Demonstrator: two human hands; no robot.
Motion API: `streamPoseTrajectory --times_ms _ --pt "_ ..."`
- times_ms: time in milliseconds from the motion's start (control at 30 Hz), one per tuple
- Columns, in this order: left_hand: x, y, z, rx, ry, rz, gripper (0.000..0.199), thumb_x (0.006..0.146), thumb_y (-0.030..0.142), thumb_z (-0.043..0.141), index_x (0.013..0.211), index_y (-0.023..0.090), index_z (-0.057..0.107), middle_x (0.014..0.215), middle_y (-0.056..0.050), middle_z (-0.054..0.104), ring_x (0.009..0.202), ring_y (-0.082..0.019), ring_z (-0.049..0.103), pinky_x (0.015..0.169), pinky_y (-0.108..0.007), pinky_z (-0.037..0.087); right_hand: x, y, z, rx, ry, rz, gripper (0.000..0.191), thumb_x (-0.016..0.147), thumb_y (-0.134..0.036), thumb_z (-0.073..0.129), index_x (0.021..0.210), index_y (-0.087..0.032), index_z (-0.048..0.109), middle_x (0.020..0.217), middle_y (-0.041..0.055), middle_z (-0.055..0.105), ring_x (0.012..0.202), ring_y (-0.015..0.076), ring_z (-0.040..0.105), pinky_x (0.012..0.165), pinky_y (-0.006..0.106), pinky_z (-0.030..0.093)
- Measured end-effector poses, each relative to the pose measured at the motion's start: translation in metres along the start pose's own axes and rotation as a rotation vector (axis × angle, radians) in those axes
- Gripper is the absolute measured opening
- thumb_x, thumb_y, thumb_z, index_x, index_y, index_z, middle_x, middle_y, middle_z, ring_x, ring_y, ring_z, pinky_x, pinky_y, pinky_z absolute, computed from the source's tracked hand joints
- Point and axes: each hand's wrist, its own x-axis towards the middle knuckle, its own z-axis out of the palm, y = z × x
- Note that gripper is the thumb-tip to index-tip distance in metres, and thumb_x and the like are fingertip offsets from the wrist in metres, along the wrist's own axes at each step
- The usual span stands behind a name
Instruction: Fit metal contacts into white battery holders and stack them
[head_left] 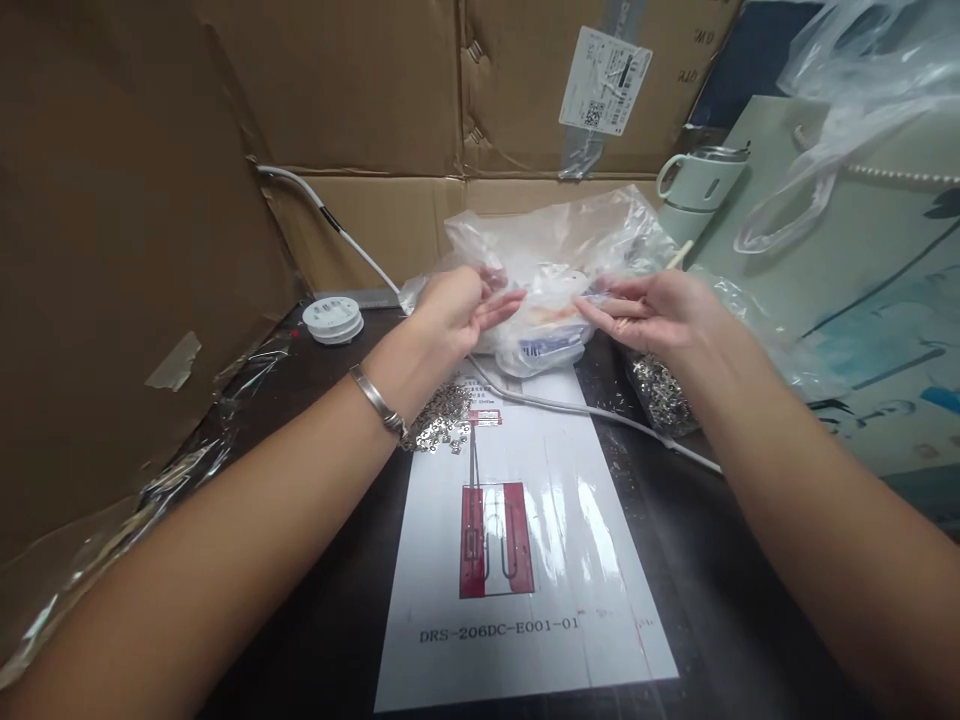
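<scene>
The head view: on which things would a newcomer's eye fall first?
Probably the crumpled plastic bag between the left hand and the right hand. Then the white sheet nearer the viewer, with its red-marked drawing. Small metal pieces glint at its upper left.

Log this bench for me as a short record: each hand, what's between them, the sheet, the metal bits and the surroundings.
Left hand: at the left of the clear plastic bag; contact unclear
Left wrist: metal bracelet
Right hand: fingers pointing toward the bag; contact unclear
Between hands: the bag, blue print showing
Sheet: glossy, printed DRS-206DC-E001-01, red-and-white diagram
Metal pieces: loose pile by the sheet's upper left edge
Cable: white, crossing the sheet's upper part
Behind: cardboard
Back right: pale green mug
</scene>
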Motion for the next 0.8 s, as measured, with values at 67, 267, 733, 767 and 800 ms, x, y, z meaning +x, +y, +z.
streamPoseTrajectory --times_ms 67,267,733,767,800 --pt "0.010 -0.001 0.003 -0.139 -0.011 0.071 0.017 0.070 0.004 0.047 0.063 0.019 0.043 0.075 -0.006 0.059 0.086 -0.018 0.064 0.078 -0.034 0.054 -0.004 0.002 0.003 0.184 0.015 0.033 0.023 0.076 -0.006 0.040 0.059 -0.020 0.034 0.055 -0.0038 0.032 0.040 0.0072 0.016 0.062 0.032 0.055" --pt "0.018 -0.025 -0.004 -0.431 0.002 0.129 0.026 0.078 0.020 0.035 0.053 0.020 0.029 0.048 0.001 0.036 0.041 -0.010 0.046 0.045 -0.025 0.043 -0.013 0.022 0.018 0.428 0.237 -0.090 0.021 0.078 -0.015 0.033 0.059 -0.020 0.031 0.058 -0.0031 0.039 0.039 0.0080 0.020 0.066 0.027 0.054" --pt "-0.051 -0.025 0.002 0.342 -0.041 0.449 0.024 0.084 0.013 0.050 0.100 0.011 0.068 0.104 -0.010 0.070 0.062 -0.011 0.063 0.045 -0.020 0.048 -0.086 0.000 0.004 -0.558 0.233 -0.407 0.011 0.077 -0.028 0.064 0.076 -0.019 0.071 0.059 0.0020 0.054 0.051 0.0146 0.044 0.052 0.033 0.042" --pt "-0.046 -0.022 0.009 0.404 -0.079 0.476 0.027 0.085 0.010 0.048 0.103 0.011 0.068 0.107 -0.010 0.069 0.070 -0.013 0.066 0.052 -0.022 0.051 -0.073 -0.007 0.009 -0.731 0.172 -0.380 0.007 0.074 -0.022 0.066 0.071 -0.018 0.070 0.056 0.0022 0.054 0.053 0.0155 0.046 0.056 0.034 0.042" --pt "-0.040 -0.019 0.015 0.475 -0.113 0.543 0.030 0.085 0.007 0.045 0.103 0.012 0.069 0.110 -0.009 0.069 0.081 -0.015 0.067 0.062 -0.024 0.054 -0.057 -0.014 0.013 -0.846 0.137 -0.403 0.008 0.073 -0.019 0.066 0.067 -0.016 0.069 0.058 0.0031 0.056 0.056 0.0159 0.049 0.060 0.034 0.043"
